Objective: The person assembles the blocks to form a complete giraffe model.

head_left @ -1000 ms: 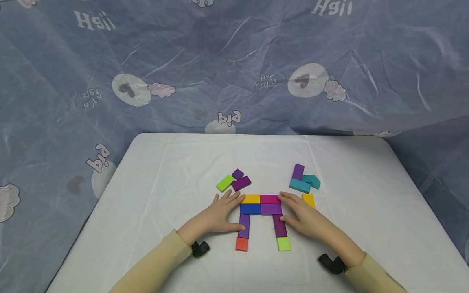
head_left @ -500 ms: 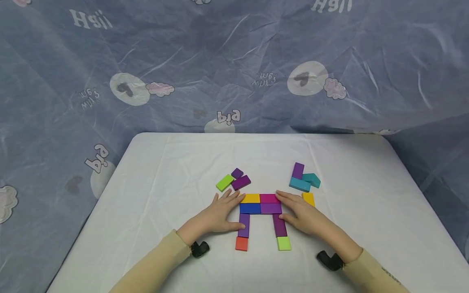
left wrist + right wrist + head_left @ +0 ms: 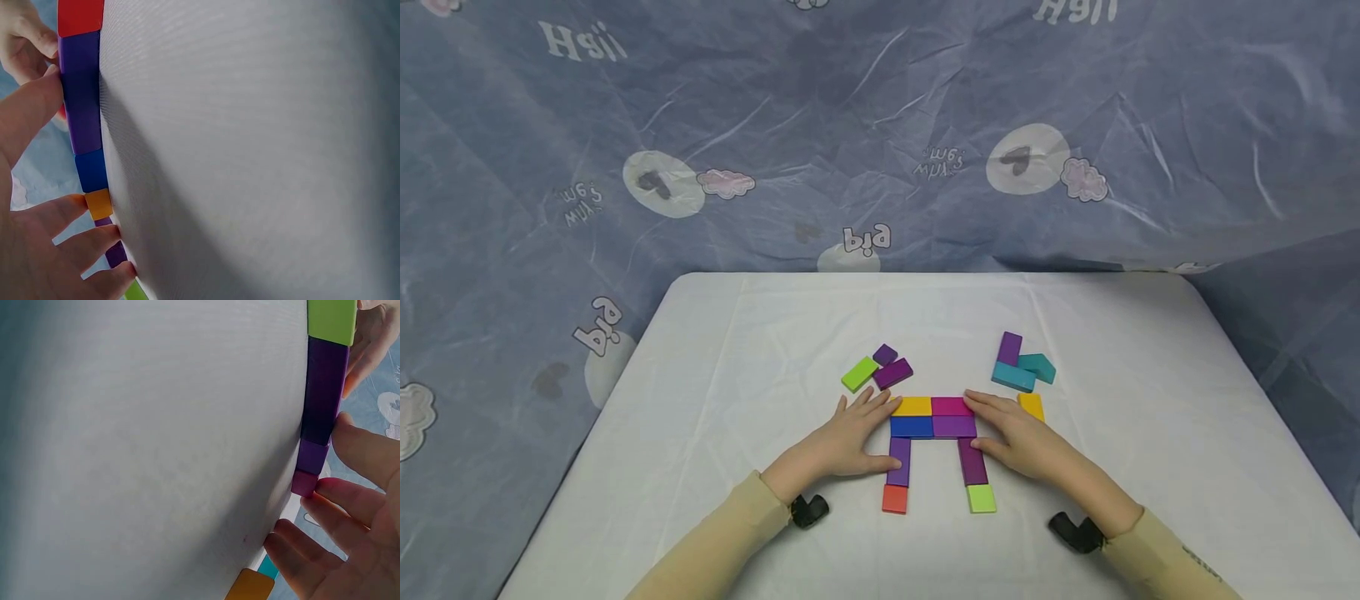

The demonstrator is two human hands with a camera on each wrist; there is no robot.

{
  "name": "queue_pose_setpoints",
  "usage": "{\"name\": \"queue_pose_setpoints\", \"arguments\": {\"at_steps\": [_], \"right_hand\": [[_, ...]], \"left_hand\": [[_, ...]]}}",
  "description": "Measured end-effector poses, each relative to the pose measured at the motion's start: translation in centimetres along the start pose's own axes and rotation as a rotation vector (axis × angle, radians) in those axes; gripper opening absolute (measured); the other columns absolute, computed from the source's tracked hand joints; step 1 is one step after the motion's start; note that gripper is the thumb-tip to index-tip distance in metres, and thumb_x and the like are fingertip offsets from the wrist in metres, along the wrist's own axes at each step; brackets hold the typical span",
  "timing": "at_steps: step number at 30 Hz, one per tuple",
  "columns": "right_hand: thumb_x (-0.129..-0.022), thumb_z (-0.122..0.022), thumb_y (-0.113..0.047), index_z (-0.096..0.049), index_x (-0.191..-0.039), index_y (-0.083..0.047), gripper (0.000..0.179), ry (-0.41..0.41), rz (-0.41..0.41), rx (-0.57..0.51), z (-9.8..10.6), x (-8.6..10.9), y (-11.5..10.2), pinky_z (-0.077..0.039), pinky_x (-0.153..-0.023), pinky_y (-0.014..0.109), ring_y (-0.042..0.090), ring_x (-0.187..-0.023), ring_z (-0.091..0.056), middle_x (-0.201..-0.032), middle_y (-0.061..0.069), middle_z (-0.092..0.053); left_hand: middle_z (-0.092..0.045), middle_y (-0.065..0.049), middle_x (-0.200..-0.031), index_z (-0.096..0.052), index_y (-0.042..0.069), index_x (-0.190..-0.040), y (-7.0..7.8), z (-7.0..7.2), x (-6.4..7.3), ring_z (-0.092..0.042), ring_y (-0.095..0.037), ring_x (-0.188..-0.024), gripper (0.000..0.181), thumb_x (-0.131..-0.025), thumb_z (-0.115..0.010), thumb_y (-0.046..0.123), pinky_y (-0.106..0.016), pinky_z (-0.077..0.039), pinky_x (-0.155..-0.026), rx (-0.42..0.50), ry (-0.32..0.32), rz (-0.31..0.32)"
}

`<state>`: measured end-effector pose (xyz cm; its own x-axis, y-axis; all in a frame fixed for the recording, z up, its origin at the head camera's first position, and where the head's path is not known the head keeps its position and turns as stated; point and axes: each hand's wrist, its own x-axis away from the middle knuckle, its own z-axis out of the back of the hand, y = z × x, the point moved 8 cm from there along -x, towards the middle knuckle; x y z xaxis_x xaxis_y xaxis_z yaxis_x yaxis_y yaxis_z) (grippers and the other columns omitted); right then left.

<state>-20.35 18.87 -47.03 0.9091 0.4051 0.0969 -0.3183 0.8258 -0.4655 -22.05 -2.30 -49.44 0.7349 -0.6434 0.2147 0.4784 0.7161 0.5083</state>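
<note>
Flat coloured blocks lie joined on the table. A yellow block and a magenta block form the back row, before them a blue block and a violet block. Two legs extend nearer: a purple block with a red one, and a dark purple block with a lime one. My left hand has its thumb on the purple block and its index fingertip at the yellow one. My right hand touches the magenta and dark purple blocks, fingers fairly straight.
Behind the left hand lie a green block, a plum block and a small dark purple one. At the back right are a purple block, two teal blocks and another yellow block. A patterned cloth hangs behind the table.
My right hand has moved slightly left, its index fingertip coming farther over the magenta block. The left hand and the blocks have stayed in place.
</note>
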Motion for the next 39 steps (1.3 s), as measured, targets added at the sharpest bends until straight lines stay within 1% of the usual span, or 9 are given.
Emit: {"name": "queue_pose_setpoints", "arguments": {"at_steps": [5, 7, 11, 16, 19, 22, 27, 32, 39], "right_hand": [[-0.09, -0.071, -0.024, -0.044, -0.148, -0.007, 0.066, 0.0, -0.008, -0.011, 0.1, -0.1, 0.2, -0.042, -0.107, 0.055, 0.038, -0.141, -0.04, -0.154, 0.013, -0.042], [-0.09, -0.071, -0.024, -0.045, -0.147, -0.008, 0.065, 0.014, -0.017, -0.02, 0.4, 0.0, 0.4, -0.043, -0.106, 0.054, 0.038, -0.141, -0.04, -0.154, 0.013, -0.042], [-0.09, -0.071, -0.022, -0.052, -0.143, -0.007, 0.058, 0.084, -0.012, -0.028, 1.6, 0.3, 0.8, -0.046, -0.104, 0.053, 0.037, -0.137, -0.045, -0.15, 0.013, -0.047], [-0.091, -0.07, -0.015, -0.06, -0.134, -0.004, 0.046, 0.186, 0.014, -0.025, 4.0, 1.0, 1.6, -0.048, -0.101, 0.054, 0.038, -0.127, -0.054, -0.137, 0.016, -0.058], [-0.09, -0.07, -0.012, -0.063, -0.129, -0.003, 0.041, 0.219, 0.007, -0.018, 5.2, 1.5, 2.5, -0.047, -0.1, 0.057, 0.039, -0.123, -0.056, -0.13, 0.017, -0.062], [-0.087, -0.074, -0.011, -0.066, -0.123, -0.003, 0.038, 0.217, -0.013, -0.009, 5.6, 2.0, 3.5, -0.047, -0.099, 0.058, 0.039, -0.119, -0.057, -0.124, 0.016, -0.065], [-0.079, -0.081, -0.015, -0.068, -0.117, -0.004, 0.042, 0.175, -0.064, 0.008, 5.2, 2.6, 5.0, -0.046, -0.098, 0.06, 0.041, -0.116, -0.055, -0.121, 0.017, -0.063], [-0.077, -0.083, -0.015, -0.064, -0.124, -0.002, 0.052, 0.144, -0.095, 0.014, 4.6, 2.8, 6.0, -0.047, -0.097, 0.059, 0.041, -0.117, -0.053, -0.127, 0.02, -0.058], [-0.074, -0.086, -0.017, -0.06, -0.129, -0.002, 0.062, 0.135, -0.102, 0.003, 4.2, 2.4, 6.3, -0.053, -0.092, 0.054, 0.034, -0.106, -0.057, -0.126, 0.018, -0.055]], "left_hand": [[-0.022, -0.008, -0.164, -0.027, 0.019, -0.157, -0.1, 0.0, -0.1, -0.009, -0.032, -0.154, 0.089, -0.086, -0.068, 0.054, -0.067, -0.007, -0.118, 0.003, 0.003, 0.001], [-0.022, -0.007, -0.165, -0.027, 0.019, -0.157, -0.1, 0.0, -0.1, -0.009, -0.032, -0.154, 0.089, -0.086, -0.068, 0.055, -0.067, -0.007, -0.118, -0.002, 0.002, 0.004], [-0.021, -0.007, -0.165, -0.027, 0.02, -0.157, -0.1, 0.0, -0.2, -0.009, -0.032, -0.154, 0.089, -0.086, -0.068, 0.055, -0.066, -0.008, -0.118, -0.007, -0.001, 0.009], [-0.021, -0.007, -0.165, -0.027, 0.02, -0.157, 0.0, 0.2, -0.2, -0.009, -0.032, -0.154, 0.09, -0.086, -0.068, 0.055, -0.067, -0.007, -0.118, -0.002, 0.002, 0.008], [-0.021, -0.007, -0.165, -0.028, 0.02, -0.157, 0.0, 0.2, -0.2, -0.009, -0.032, -0.154, 0.089, -0.086, -0.068, 0.055, -0.067, -0.007, -0.118, -0.004, 0.005, 0.006], [-0.022, -0.007, -0.165, -0.028, 0.02, -0.157, 0.0, 0.0, -0.1, -0.009, -0.032, -0.154, 0.089, -0.086, -0.068, 0.055, -0.067, -0.007, -0.118, -0.002, 0.003, 0.004], [-0.022, -0.008, -0.164, -0.028, 0.019, -0.157, 0.0, -0.1, 0.1, -0.01, -0.034, -0.153, 0.09, -0.085, -0.069, 0.055, -0.068, -0.008, -0.117, 0.009, 0.007, -0.006], [-0.023, -0.009, -0.164, -0.028, 0.018, -0.157, 0.1, 0.1, 0.1, -0.01, -0.034, -0.153, 0.09, -0.085, -0.069, 0.055, -0.069, -0.009, -0.117, 0.003, 0.018, -0.017], [-0.021, -0.008, -0.164, -0.027, 0.018, -0.157, 0.0, 0.0, 0.1, -0.01, -0.034, -0.154, 0.09, -0.086, -0.068, 0.055, -0.068, -0.008, -0.117, 0.003, 0.011, -0.008]]}}
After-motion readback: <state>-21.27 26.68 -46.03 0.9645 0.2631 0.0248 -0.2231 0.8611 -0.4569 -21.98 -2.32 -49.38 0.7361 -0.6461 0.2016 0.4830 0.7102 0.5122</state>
